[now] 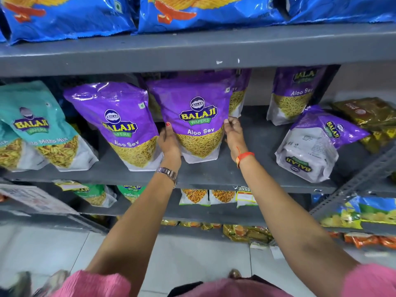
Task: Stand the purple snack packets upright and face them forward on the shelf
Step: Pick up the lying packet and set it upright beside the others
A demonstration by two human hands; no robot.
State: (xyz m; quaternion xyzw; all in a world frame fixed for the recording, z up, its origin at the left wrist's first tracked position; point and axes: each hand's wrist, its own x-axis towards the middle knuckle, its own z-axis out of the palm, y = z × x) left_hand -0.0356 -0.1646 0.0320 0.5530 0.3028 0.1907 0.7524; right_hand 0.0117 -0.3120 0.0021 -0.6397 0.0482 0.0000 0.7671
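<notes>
Upright, purple packet [194,116] clasped between both hands [169,142]

Rear purple packet [237,93] mostly hidden behind front one; blue bags [70,16] cropped at top.

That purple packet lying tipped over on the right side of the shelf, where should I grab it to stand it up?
Grip the tipped packet by its two side edges near the purple top end, coming from the front right. It lies back-face out with its white base toward the shelf edge, so lifting the top end should pivot it upright.
</notes>
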